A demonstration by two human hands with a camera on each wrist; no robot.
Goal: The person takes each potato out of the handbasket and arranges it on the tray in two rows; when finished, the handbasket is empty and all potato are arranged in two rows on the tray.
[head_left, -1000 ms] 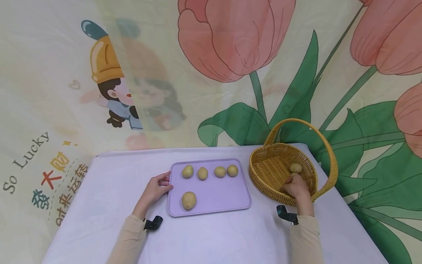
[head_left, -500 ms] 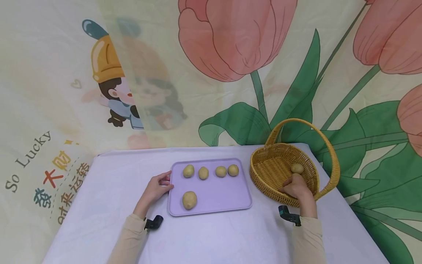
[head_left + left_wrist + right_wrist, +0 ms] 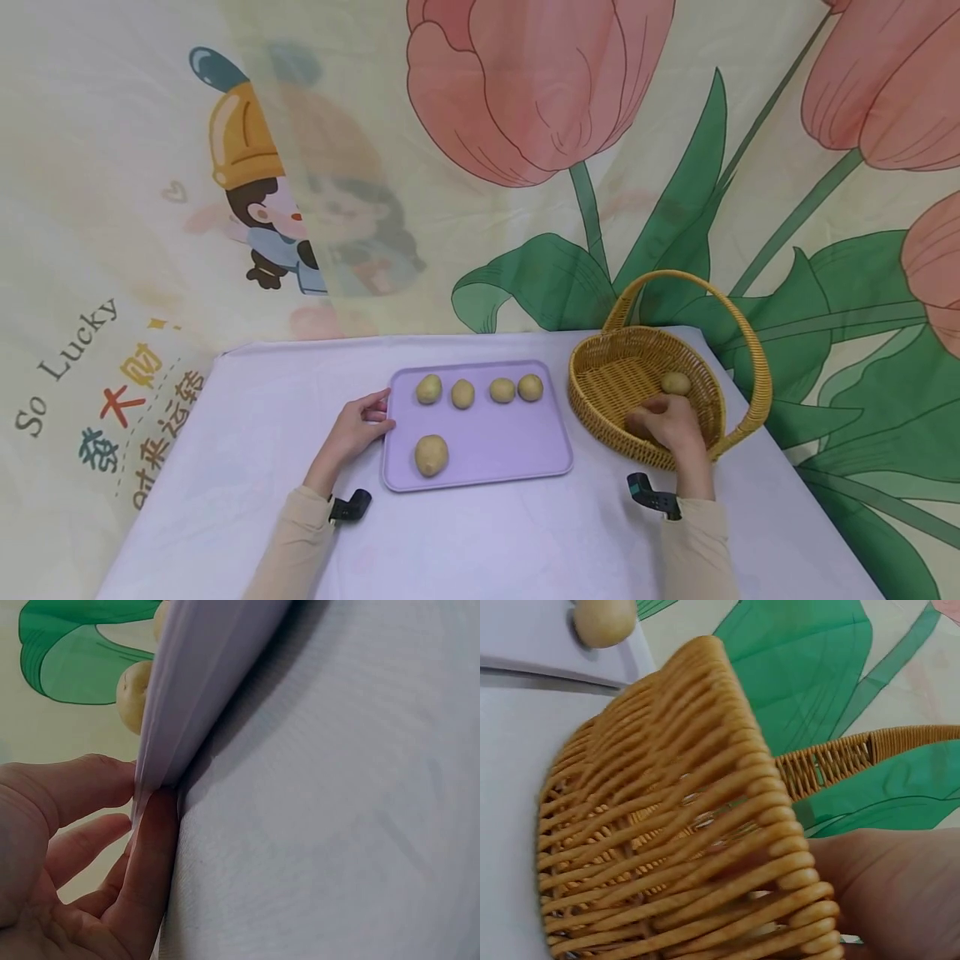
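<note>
from where i stood, the left hand [image 3: 358, 429] was holding the purple tray [image 3: 502, 442] by its left edge — one digit against the rim, another tucked low beside it, close to the pale cloth [image 3: 570, 533]. the right hand [image 3: 670, 419] was down inside the wicker basket [image 3: 618, 379], its fingers bent; i couldn't tell whether they had anything between them, as the knuckles and the weave hid the tips. one potato [image 3: 676, 382] lay in the basket just past those knuckles, toward the right side. on the tray sat four small potatoes [image 3: 462, 394] in a row along the far edge, with a larger potato [image 3: 431, 456] alone near the front left corner.

i'd have called the step in hand a pick inside the basket, with the left hand steadying the tray. if those fingers did have a potato, the next move called for a lift over the basket's rim, away from the tall handle [image 3: 759, 367] — and if not, a surer pinch first.
</note>
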